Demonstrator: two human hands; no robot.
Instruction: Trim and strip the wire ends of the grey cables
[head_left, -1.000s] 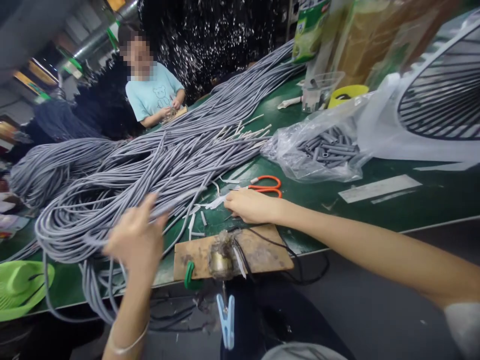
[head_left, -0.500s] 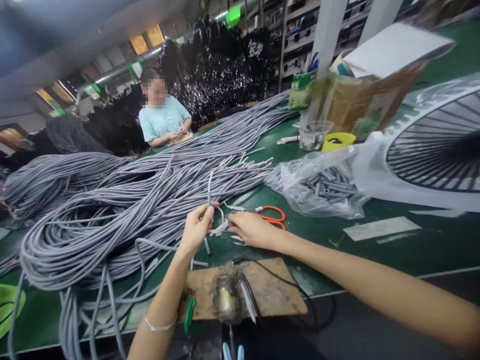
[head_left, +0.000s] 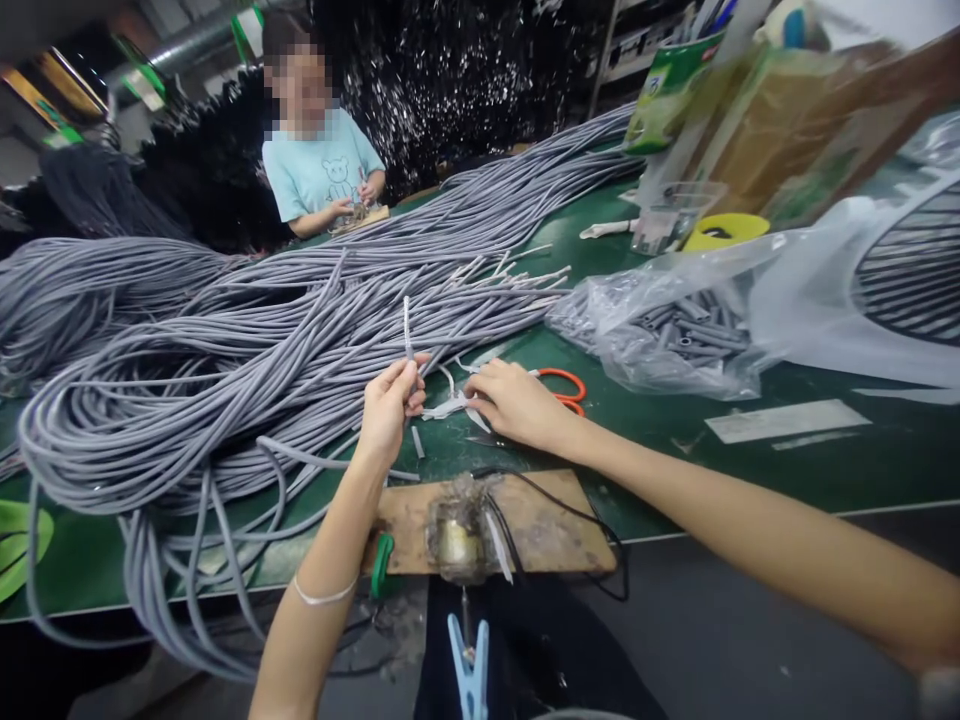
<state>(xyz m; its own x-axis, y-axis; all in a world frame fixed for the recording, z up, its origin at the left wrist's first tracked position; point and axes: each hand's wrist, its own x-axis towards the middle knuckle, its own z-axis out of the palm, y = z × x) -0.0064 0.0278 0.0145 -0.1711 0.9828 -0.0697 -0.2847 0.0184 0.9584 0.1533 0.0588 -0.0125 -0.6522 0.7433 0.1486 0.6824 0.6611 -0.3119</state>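
My left hand (head_left: 391, 400) is closed round a grey cable (head_left: 409, 340), whose whitish end points up above the fingers. To its right, my right hand (head_left: 514, 398) has its fingertips pressed on a bunch of thin white strips (head_left: 448, 407) lying between the two hands. Orange-handled scissors (head_left: 564, 376) lie partly hidden behind the right hand, with the blade tip showing below it. A short cut piece of grey tube (head_left: 418, 442) rests on the green table just below the left hand.
Bundled grey cables (head_left: 187, 370) spread over the left and middle. On the right are a plastic bag of short grey tubes (head_left: 690, 335), a yellow tape roll (head_left: 726, 232) and a fan (head_left: 911, 260). A motor on a board (head_left: 459, 540) sits at the near edge. Across the table sits a person (head_left: 322, 170).
The view has tilted and shifted, so the table sits higher in it. My right hand has its fingers against the white strips, while my left hand keeps hold of the cable.
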